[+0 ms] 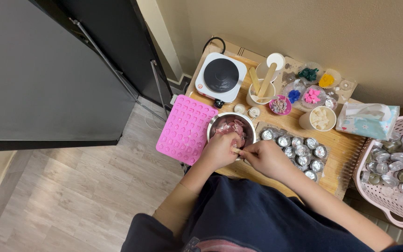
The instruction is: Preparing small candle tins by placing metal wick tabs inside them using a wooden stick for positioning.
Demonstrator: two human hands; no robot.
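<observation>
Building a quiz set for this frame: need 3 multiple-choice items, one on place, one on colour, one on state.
1. Where is the hot plate?
A. behind the metal bowl
B. in the basket
C. on the floor

2. What colour is the mould tray?
A. green
B. pink
C. black

3. What are the hands doing?
A. resting in the lap
B. meeting at the metal bowl's rim
C. lifting the tissue pack

Answers:
1 A, it stands past the metal bowl at the table's far edge.
2 B, plainly pink.
3 B, left hand and right hand pinch a small pale piece there.
</observation>
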